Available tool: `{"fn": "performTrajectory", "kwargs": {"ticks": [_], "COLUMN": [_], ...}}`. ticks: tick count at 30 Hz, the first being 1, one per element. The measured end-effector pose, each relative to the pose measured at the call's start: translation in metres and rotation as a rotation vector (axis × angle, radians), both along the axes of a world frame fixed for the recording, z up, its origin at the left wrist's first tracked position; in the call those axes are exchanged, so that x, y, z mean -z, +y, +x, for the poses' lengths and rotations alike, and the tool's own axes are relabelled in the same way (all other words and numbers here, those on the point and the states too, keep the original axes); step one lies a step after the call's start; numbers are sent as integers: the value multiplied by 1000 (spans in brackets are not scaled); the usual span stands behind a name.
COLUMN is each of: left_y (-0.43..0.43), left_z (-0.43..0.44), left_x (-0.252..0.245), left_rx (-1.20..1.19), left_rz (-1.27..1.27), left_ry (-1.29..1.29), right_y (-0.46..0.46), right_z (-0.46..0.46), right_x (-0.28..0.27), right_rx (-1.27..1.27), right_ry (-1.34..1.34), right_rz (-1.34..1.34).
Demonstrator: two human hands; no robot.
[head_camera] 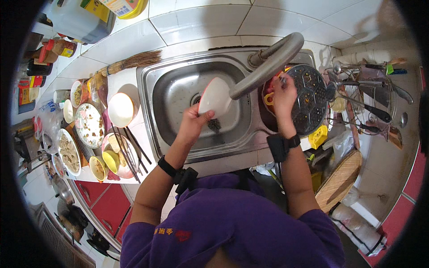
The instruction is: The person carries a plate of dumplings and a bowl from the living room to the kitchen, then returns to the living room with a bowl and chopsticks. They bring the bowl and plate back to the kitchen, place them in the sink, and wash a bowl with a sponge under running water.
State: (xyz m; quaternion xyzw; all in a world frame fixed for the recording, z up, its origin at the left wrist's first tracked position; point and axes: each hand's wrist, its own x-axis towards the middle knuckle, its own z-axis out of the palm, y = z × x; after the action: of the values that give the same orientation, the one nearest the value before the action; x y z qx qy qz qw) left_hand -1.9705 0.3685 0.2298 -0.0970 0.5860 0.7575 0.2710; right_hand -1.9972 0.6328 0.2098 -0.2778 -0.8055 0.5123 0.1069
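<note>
My left hand point(195, 121) grips a white bowl point(214, 97) with a red rim, tilted on its side over the left sink basin point(177, 134). A dark clump, perhaps a scouring pad point(213, 125), lies in the basin below the bowl. The thick grey faucet point(271, 67) reaches down close beside the bowl. My right hand point(285, 92) is over the smaller right basin, fingers bent downward beside a yellow ring-shaped handle point(268, 99) and something red. A round black perforated tray point(309, 100) covers much of that basin. What the right fingers touch is partly hidden.
Left of the sink stand a white bowl point(121, 110), dark chopsticks point(127, 154), a food-stained plate point(89, 125), a plate of dumplings point(69, 152) and yellow bowls point(111, 161). A straw brush point(134, 63) lies behind. Ladles point(360, 83) and a woven board point(340, 181) are at right.
</note>
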Motion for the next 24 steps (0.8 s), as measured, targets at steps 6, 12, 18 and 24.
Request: {"fn": "performTrajectory", "kwargs": {"ticks": [6, 12, 18, 24], "left_y": [12, 21, 22, 32], "left_z": [-6, -5, -3, -3], "left_x": [-12, -22, -27, -38], "left_rx": [-132, -142, -169, -233], "left_rz": [344, 402, 475, 647], "left_ry": [-68, -143, -257, -362], "right_y": [32, 48, 61, 73], "right_z": [-27, -32, -36, -36], "right_x": [1, 7, 14, 20], "right_rx": [-36, -137, -131, -144], "right_ry": [-49, -166, -57, -83], "right_rz": [433, 559, 471, 426]}}
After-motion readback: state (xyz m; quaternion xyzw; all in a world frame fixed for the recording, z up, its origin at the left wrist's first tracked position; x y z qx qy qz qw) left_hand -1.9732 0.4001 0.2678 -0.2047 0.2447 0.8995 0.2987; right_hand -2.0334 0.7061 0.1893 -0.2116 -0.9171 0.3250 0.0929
